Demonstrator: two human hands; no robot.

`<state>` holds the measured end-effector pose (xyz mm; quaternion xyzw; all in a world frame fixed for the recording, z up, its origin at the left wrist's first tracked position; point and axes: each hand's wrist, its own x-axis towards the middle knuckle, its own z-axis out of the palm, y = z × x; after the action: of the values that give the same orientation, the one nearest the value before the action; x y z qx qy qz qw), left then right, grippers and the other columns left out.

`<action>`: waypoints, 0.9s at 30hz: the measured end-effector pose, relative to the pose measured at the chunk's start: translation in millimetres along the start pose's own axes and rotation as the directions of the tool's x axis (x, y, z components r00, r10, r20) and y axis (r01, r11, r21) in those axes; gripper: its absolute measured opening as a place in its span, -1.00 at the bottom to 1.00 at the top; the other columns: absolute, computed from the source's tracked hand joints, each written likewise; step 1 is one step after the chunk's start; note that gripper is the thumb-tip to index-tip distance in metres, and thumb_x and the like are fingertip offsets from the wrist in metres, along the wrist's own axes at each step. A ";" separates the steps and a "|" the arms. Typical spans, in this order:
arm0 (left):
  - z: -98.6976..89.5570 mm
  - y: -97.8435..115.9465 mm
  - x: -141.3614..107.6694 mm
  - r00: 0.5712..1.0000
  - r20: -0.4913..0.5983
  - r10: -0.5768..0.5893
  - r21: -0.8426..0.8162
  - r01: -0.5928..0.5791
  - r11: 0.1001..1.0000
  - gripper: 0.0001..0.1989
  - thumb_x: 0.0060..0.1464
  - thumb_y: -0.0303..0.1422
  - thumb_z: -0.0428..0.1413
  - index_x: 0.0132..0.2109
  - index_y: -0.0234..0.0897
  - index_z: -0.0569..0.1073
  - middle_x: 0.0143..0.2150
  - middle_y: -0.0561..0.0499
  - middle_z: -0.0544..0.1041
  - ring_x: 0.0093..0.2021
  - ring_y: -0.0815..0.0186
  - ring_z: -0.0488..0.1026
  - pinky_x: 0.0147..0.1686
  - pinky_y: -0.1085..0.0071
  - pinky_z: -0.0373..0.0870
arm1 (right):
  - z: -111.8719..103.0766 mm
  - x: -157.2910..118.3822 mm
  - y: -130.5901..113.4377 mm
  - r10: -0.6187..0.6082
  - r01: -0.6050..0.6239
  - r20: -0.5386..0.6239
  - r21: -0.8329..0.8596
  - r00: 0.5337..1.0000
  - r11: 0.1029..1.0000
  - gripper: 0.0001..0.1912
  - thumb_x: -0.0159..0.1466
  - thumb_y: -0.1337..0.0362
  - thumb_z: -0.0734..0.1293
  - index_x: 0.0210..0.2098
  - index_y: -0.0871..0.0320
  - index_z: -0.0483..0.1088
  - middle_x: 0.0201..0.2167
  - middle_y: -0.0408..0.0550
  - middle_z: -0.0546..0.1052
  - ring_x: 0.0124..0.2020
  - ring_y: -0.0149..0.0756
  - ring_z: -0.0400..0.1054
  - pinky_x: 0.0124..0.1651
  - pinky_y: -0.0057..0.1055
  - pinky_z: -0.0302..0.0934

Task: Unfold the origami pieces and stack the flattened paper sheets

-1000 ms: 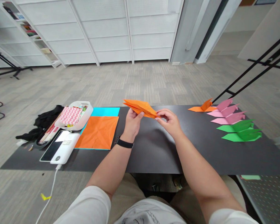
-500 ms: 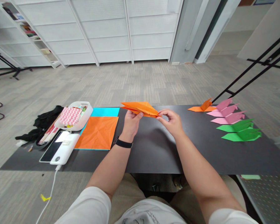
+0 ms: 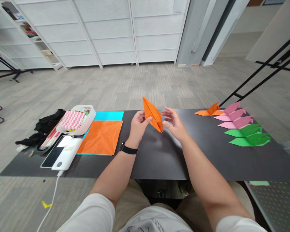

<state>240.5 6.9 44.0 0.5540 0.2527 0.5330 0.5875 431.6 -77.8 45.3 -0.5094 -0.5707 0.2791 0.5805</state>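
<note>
A folded orange paper [image 3: 153, 115], pointed at both ends, is held up above the dark table, tilted with its upper tip to the left. My left hand [image 3: 139, 125] pinches its left edge, thumb in front. Just to the right of the paper, my right hand [image 3: 174, 123] has its fingers apart and holds nothing. On the table's left part lies a stack of orange square sheets [image 3: 100, 138] over blue ones [image 3: 110, 115]. Folded paper birds stand in a row on the right: orange [image 3: 213, 109], pink [image 3: 236, 123] and green [image 3: 251, 140].
At the left of the black table [image 3: 159, 161] are a white box [image 3: 89, 121], a phone [image 3: 53, 154], a white power bank [image 3: 67, 154] with a cable, and black cloth [image 3: 49, 121]. A black metal stand [image 3: 261, 71] rises behind the right end.
The orange paper has turned from lying nearly level to a steep slant. My right hand has let go of its right tip and opened.
</note>
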 end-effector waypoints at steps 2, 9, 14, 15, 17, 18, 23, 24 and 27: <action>2.0 0.8 -2.3 0.995 0.088 -0.045 0.017 0.044 0.999 -0.54 0.08 -0.15 0.43 0.03 -0.22 0.50 -0.04 -0.09 0.68 -0.07 0.23 0.64 0.04 0.24 0.56 | 1.9 0.8 -1.1 0.027 -0.028 0.018 0.070 0.999 0.997 -0.35 0.27 -0.12 0.50 0.25 -0.11 0.31 0.29 0.08 0.45 0.27 -0.04 0.41 0.28 -0.03 0.37; 1.9 -3.0 -2.2 0.985 0.139 -0.105 0.041 0.100 0.994 -0.43 0.08 -0.20 0.44 0.16 -0.20 0.44 -0.18 -0.01 0.66 -0.21 0.28 0.63 -0.14 0.33 0.57 | 4.5 5.2 4.2 0.163 -0.154 -0.030 0.190 0.986 0.970 -0.56 0.21 -0.08 0.54 -0.04 -0.08 0.43 -0.06 -0.13 0.56 -0.15 -0.23 0.45 0.04 -0.20 0.43; 2.2 -6.5 -1.6 0.993 0.110 -0.043 0.079 0.034 0.996 -0.54 0.05 -0.28 0.45 0.03 -0.19 0.46 -0.15 0.01 0.60 -0.16 0.32 0.59 -0.12 0.39 0.53 | 1.5 5.2 4.0 0.242 -0.226 -0.013 0.314 0.970 0.922 -0.58 0.11 0.03 0.62 -0.12 -0.06 0.48 -0.17 -0.18 0.57 -0.30 -0.31 0.40 -0.11 -0.28 0.42; 2.4 -6.7 -1.9 0.993 0.115 -0.040 0.083 0.031 0.996 -0.58 0.05 -0.28 0.44 -0.02 -0.21 0.46 -0.15 0.00 0.59 -0.15 0.32 0.58 -0.11 0.38 0.52 | 1.6 4.9 3.1 0.248 -0.233 -0.002 0.330 0.969 0.915 -0.58 0.11 0.04 0.62 -0.12 -0.06 0.49 -0.16 -0.18 0.58 -0.29 -0.30 0.41 -0.10 -0.28 0.42; 2.6 -6.9 -2.8 0.992 0.119 -0.047 0.084 0.038 0.996 -0.63 0.06 -0.28 0.43 -0.09 -0.22 0.45 -0.17 0.02 0.58 -0.19 0.34 0.56 -0.12 0.39 0.51 | 2.4 4.4 1.7 0.250 -0.239 0.016 0.350 0.968 0.906 -0.57 0.10 0.07 0.63 -0.09 -0.07 0.51 -0.14 -0.18 0.59 -0.26 -0.29 0.44 -0.08 -0.28 0.43; 2.7 -6.8 -3.2 0.992 0.118 -0.054 0.084 0.044 0.995 -0.64 0.07 -0.27 0.43 -0.11 -0.22 0.44 -0.19 0.03 0.57 -0.22 0.35 0.55 -0.14 0.39 0.51 | 2.9 4.2 1.5 0.249 -0.240 0.020 0.355 0.968 0.904 -0.57 0.10 0.07 0.63 -0.08 -0.08 0.52 -0.15 -0.17 0.60 -0.25 -0.29 0.44 -0.08 -0.28 0.43; 4.2 -3.1 -5.2 0.986 0.162 -0.052 0.095 0.037 0.995 -0.68 0.12 -0.25 0.39 -0.09 -0.21 0.46 -0.17 0.03 0.54 -0.20 0.34 0.54 -0.13 0.40 0.50 | 3.6 5.3 3.3 0.246 -0.220 -0.034 0.347 0.969 0.912 -0.66 0.10 0.02 0.62 -0.26 -0.01 0.52 -0.07 -0.11 0.59 -0.19 -0.25 0.46 -0.11 -0.28 0.43; 4.5 -1.8 -5.8 0.980 0.194 -0.041 0.094 0.023 0.995 -0.71 0.14 -0.26 0.37 -0.07 -0.21 0.49 -0.13 0.01 0.55 -0.14 0.32 0.56 -0.10 0.39 0.51 | 3.3 5.7 3.7 0.238 -0.208 -0.047 0.343 0.970 0.916 -0.67 0.10 0.01 0.61 -0.30 0.01 0.51 -0.02 -0.08 0.58 -0.14 -0.23 0.47 -0.10 -0.27 0.43; 3.8 1.4 -7.6 0.960 0.280 0.015 0.103 -0.046 0.994 -0.82 0.18 -0.29 0.31 -0.09 -0.21 0.58 0.02 -0.07 0.53 0.04 0.22 0.55 0.00 0.34 0.52 | 2.4 6.6 4.2 0.218 -0.179 -0.078 0.343 0.973 0.922 -0.69 0.13 0.01 0.59 -0.39 0.04 0.48 0.02 -0.05 0.55 -0.04 -0.17 0.47 -0.03 -0.23 0.43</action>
<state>241.1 -1.7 44.1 0.6585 0.1874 0.4440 0.5781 431.7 -69.8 43.6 -0.4741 -0.4262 0.3992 0.6589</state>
